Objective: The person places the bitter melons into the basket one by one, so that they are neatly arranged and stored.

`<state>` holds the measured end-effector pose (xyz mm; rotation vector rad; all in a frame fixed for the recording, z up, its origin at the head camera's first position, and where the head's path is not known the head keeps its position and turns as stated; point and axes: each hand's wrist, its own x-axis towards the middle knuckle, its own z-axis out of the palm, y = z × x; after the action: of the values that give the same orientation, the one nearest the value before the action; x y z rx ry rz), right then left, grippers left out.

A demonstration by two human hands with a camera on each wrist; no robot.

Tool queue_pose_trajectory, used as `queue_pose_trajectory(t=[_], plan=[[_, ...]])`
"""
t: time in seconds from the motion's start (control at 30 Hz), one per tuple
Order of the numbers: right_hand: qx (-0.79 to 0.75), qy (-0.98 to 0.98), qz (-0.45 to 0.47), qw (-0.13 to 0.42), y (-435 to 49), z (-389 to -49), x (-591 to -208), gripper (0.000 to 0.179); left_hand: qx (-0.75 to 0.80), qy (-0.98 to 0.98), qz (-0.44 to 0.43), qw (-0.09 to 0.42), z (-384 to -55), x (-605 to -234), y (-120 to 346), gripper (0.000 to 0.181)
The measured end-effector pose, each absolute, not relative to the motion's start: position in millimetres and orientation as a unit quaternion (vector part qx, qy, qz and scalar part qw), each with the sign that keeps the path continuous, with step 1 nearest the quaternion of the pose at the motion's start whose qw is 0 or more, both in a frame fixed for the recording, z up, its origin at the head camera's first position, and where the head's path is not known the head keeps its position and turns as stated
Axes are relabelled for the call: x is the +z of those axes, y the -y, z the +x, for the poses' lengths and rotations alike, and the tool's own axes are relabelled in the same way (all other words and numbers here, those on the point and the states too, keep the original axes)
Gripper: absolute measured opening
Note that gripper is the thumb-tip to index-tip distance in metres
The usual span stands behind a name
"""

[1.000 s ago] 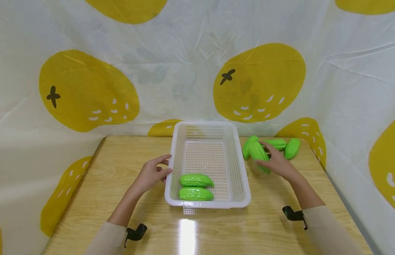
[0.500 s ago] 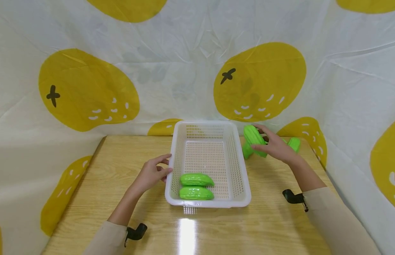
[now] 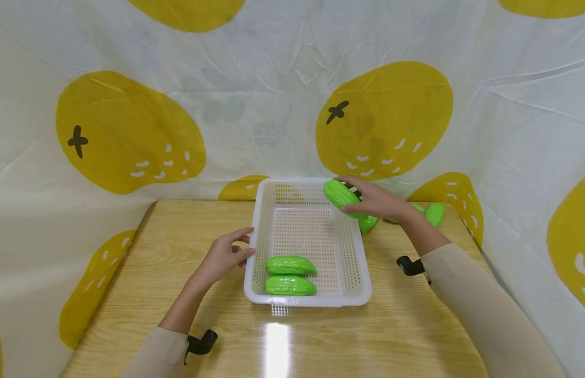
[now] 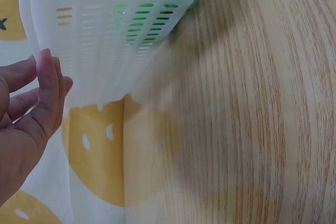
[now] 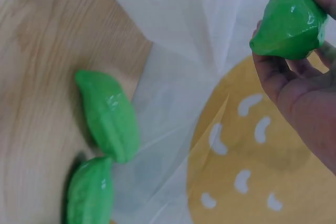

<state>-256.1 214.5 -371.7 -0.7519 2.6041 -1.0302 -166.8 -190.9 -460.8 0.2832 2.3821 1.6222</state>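
My right hand grips a green, ridged bitter melon above the back right corner of the white plastic basket. In the right wrist view, thumb and fingers curl round that bitter melon, its pointed tip sticking out. My left hand touches the basket's left rim with its fingertips. From the left wrist, the fingers rest against the outside of the basket wall. Two bitter melons lie side by side at the basket's front left, the nearer one along the front wall.
Right of the basket, a bitter melon lies partly hidden behind the held one. Farther right are two more, one mostly behind the right arm and another near the table's back edge. A patterned cloth hangs behind the wooden table.
My right hand has lifted a bitter melon from the group on the right and carried it left over the basket's edge. The left hand and basket have stayed in place.
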Motion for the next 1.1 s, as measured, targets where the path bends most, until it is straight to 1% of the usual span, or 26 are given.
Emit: queue_pose_trajectory(t=[0.23,0.53,0.73,0.87,1.1], plan=[[-0.31,-0.892,-0.295,0.146,-181.4,-269.3,-364.0,0.079,0.548,-0.823,0.098,0.116,-169.1,-460.3,190.9,0.059],[-0.279,-0.883,-0.323,0.197,-139.3,-277.5,-364.8,0.076,0.551,-0.819,0.092,0.129,-167.3,-460.3,190.2,0.06],[-0.258,-0.876,-0.342,0.222,-116.6,-279.4,-372.2,0.072,0.548,-0.821,0.094,0.127,-166.9,-459.9,189.5,0.06],[-0.236,-0.87,-0.368,0.228,-104.1,-280.3,-378.9,0.07,0.547,-0.822,0.096,0.126,-166.8,-458.9,189.2,0.06],[-0.206,-0.871,-0.37,0.25,-90.2,-279.6,-388.9,0.073,0.544,-0.824,0.093,0.126,-166.5,-458.1,189.8,0.059]])
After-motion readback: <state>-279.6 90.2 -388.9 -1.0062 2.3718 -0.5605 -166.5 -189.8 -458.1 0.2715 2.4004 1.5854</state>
